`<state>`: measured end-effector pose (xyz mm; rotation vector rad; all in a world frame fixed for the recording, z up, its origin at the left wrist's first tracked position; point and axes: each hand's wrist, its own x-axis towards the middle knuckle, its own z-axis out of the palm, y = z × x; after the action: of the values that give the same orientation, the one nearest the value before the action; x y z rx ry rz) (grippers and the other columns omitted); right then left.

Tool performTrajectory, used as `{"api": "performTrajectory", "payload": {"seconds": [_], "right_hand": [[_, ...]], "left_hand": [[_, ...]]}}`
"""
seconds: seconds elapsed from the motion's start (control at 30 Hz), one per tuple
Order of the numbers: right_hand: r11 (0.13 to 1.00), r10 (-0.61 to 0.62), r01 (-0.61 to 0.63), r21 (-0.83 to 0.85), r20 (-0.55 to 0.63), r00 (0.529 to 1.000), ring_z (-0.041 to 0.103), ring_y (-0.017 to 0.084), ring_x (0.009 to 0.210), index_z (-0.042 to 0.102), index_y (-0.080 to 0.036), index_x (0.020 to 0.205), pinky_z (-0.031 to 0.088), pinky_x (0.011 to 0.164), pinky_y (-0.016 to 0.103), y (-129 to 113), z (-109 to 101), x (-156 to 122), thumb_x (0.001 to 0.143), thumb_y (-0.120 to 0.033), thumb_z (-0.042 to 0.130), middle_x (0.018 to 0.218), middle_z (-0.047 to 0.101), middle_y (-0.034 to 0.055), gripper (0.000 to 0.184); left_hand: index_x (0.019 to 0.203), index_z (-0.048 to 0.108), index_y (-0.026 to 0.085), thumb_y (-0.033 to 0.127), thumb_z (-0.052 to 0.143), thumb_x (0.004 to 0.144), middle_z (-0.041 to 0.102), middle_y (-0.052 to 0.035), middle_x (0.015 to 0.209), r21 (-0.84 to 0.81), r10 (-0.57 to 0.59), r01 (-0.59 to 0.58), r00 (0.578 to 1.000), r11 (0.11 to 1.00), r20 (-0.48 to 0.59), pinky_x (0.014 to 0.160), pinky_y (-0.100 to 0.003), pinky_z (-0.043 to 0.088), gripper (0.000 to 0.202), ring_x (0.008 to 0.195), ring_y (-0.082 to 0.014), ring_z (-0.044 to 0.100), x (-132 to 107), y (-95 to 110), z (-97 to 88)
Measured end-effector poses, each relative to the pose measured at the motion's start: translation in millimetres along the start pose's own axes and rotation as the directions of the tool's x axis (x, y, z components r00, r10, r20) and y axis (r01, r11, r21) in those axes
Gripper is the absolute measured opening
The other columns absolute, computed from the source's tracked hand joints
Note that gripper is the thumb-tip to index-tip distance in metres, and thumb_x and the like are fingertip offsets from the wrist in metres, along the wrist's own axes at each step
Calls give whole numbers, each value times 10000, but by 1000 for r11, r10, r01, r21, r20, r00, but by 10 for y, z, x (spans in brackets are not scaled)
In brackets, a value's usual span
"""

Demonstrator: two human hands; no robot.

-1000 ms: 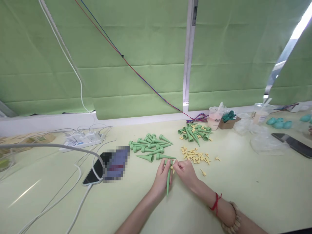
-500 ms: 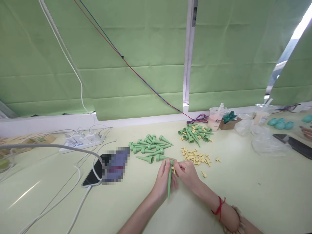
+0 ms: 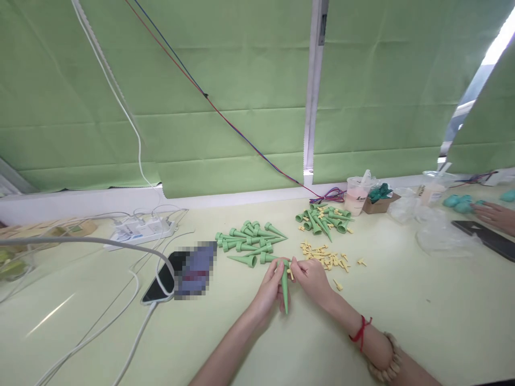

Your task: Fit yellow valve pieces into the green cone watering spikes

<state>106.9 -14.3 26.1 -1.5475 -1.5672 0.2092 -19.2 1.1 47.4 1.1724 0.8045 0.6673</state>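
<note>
My left hand (image 3: 270,287) is closed round the top of a green plastic spike (image 3: 285,289), whose tip points down toward me. Close on its right, my right hand (image 3: 309,276) pinches a small yellow T-shaped plug (image 3: 291,274) against the spike's side near the top. Whether the plug sits inside the spike is hidden by the fingers. Just beyond my hands lies a heap of green spikes (image 3: 251,239). Loose yellow plugs (image 3: 324,256) are scattered to the right of it. Farther back, another pile of green spikes (image 3: 322,220) has yellow plugs among them.
On the left are a phone (image 3: 164,279) with a cable and a white power strip (image 3: 140,230). Toward the back right stand a drink cup (image 3: 357,195) and a small cardboard box (image 3: 380,203). A co-worker's hand (image 3: 494,214) is by blue-green rounded pieces (image 3: 462,206) and a dark phone (image 3: 486,240).
The spike in my left hand has turned, its tip swinging slightly right and up. My right hand stays at its side with the plug. The co-worker's hand has reached left over the blue-green pieces.
</note>
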Motion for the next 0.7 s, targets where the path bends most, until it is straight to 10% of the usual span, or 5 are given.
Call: {"api": "performTrajectory", "payload": {"seconds": [0.7], "right_hand": [[961, -276, 273, -50, -53, 960, 400, 68, 345, 527, -171, 361, 253, 452, 213, 81, 73, -72, 812, -191, 337, 337, 482, -5, 490]], "left_hand": [[871, 449, 201, 485, 600, 685, 476, 84, 555, -164, -154, 162, 986, 973, 63, 279, -160, 93, 371, 258, 3, 281, -36, 33, 10]]}}
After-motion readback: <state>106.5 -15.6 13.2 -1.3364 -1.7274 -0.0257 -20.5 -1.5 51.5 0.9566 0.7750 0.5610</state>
